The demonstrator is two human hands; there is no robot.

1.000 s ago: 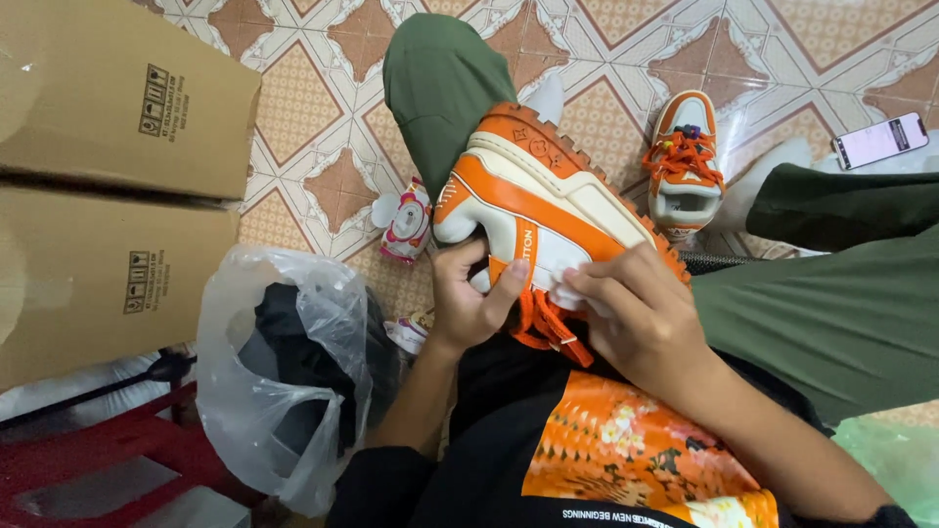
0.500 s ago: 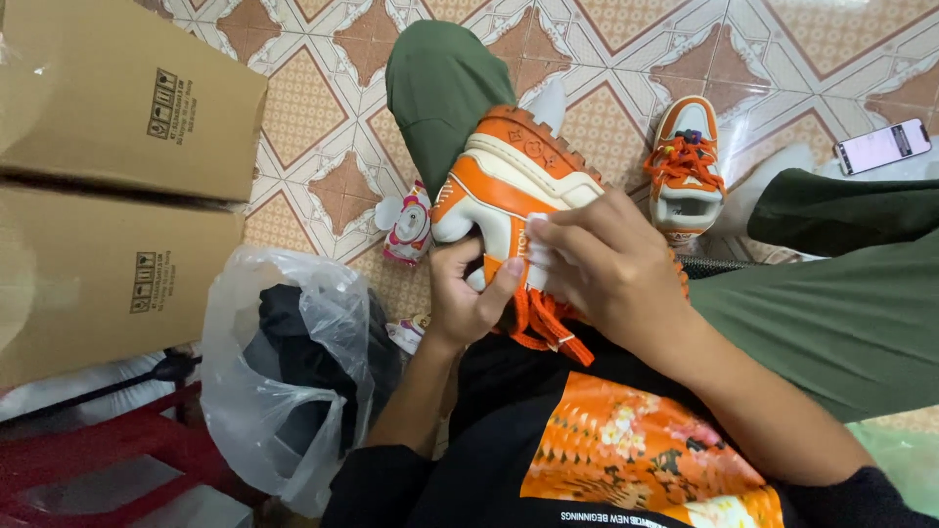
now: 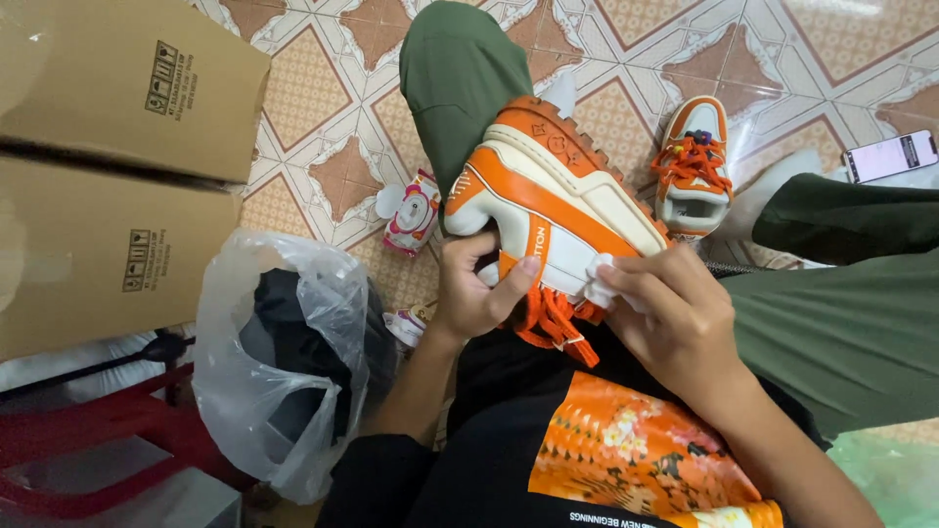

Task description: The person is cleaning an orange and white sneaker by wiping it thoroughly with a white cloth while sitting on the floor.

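An orange and cream sneaker (image 3: pixel 548 196) lies on its side over my lap, sole turned away, orange laces hanging down. My left hand (image 3: pixel 474 293) grips it from below near the toe, thumb on the side panel. My right hand (image 3: pixel 675 318) pinches a small white wipe (image 3: pixel 599 284) against the shoe's side near the heel. The matching sneaker (image 3: pixel 693 166) stands on the tiled floor to the right, laces tied.
Two cardboard boxes (image 3: pixel 117 166) fill the left. A clear plastic bag (image 3: pixel 279 362) with dark contents sits beside my left arm, above a red stool (image 3: pixel 88 440). A small pink and white packet (image 3: pixel 411 210) lies on the tiles. A phone (image 3: pixel 890 156) rests at the far right.
My right hand slid the wipe along the shoe's side, up toward the toe half a second ago and now back down near the heel. The left hand kept its grip.
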